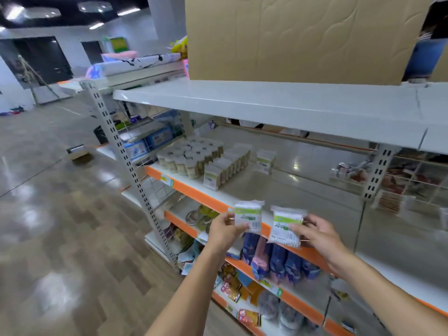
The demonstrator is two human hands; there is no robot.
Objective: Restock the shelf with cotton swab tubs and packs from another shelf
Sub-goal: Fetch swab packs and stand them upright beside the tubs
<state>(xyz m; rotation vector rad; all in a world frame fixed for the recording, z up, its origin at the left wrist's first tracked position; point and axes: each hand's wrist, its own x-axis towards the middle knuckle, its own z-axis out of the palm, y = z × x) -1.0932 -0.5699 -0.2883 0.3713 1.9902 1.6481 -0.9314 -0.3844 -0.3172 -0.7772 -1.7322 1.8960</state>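
Note:
My left hand (224, 230) pinches a clear cotton swab pack (249, 215) with a green label, held upright in front of the orange shelf edge. My right hand (317, 232) pinches a second cotton swab pack (287, 226) just to the right, tilted slightly. Both packs hover at the front of the white shelf (303, 197). On that shelf at the left stand several round cotton swab tubs (190, 155), a row of boxed swab packs (226, 166) beside them, and one lone box (265, 161) further right.
A big cardboard box (303, 37) sits on the top shelf (266, 103). Lower shelves hold blue and pink bagged goods (274, 258) and snack packets (232, 284). A slotted metal upright (126, 156) marks the rack's left end. Glossy floor (60, 226) stretches to the left.

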